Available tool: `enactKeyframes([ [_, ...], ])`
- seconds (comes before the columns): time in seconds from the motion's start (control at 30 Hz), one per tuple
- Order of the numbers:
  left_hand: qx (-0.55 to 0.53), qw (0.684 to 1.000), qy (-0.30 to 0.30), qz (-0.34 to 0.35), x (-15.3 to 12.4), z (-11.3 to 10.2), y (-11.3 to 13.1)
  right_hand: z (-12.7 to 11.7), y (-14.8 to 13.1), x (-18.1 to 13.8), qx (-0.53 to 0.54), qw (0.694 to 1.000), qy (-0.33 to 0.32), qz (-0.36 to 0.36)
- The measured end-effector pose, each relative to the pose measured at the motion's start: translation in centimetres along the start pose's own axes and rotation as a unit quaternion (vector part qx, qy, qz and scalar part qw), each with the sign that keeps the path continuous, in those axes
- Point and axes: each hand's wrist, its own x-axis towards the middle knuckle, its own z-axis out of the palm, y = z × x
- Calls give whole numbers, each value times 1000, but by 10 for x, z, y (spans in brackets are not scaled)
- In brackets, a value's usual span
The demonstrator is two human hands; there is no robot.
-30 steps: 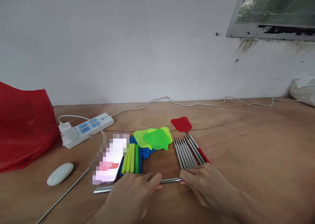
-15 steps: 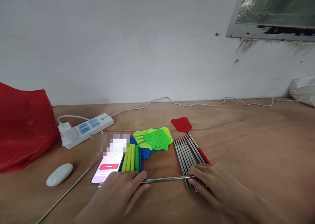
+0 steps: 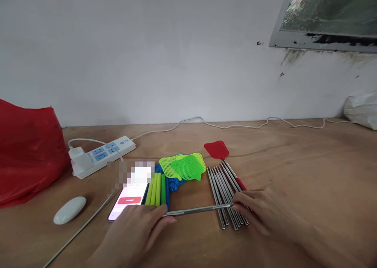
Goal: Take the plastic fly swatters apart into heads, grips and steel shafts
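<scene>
A thin metal rod [image 3: 197,210] lies crosswise near the table's front edge, stretched between both hands. My left hand [image 3: 138,230] pinches its left end, fingers closed on it beside a lit phone [image 3: 129,201]. My right hand [image 3: 262,211] grips the right end, resting over the near ends of several metal rods [image 3: 222,187] laid side by side. Green and blue handles [image 3: 158,189] lie next to the phone. Green, yellow and blue swatter heads [image 3: 184,166] are piled behind them. A red swatter [image 3: 217,149] lies just beyond the rods.
A white power strip [image 3: 100,156] and its cable [image 3: 235,125] run along the wall. A red plastic bag [image 3: 26,150] fills the left side. A white oval object [image 3: 70,210] and one long loose rod [image 3: 79,230] lie front left. A white bag [image 3: 361,109] sits far right.
The rod between my hands has lengthened: my right hand moved right and away over the rod bundle, my left hand drew slightly left and back, uncovering the phone's lower part.
</scene>
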Motion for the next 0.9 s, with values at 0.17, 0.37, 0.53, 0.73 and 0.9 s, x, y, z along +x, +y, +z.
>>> enactKeyframes([
  [0.17,-3,999,-48,23,14,1,23,2,-26,7,120,991,3,56],
  [0.37,-62,996,0,61,3,0,9,18,-7,4,397,870,82,280],
  [0.53,-54,997,-7,59,-6,-11,3,29,6,17,686,641,84,333],
  [0.73,-49,996,39,60,-13,-9,9,27,-18,37,746,590,109,288],
  [0.9,-84,985,99,113,0,16,25,40,-52,57,744,592,115,288],
])
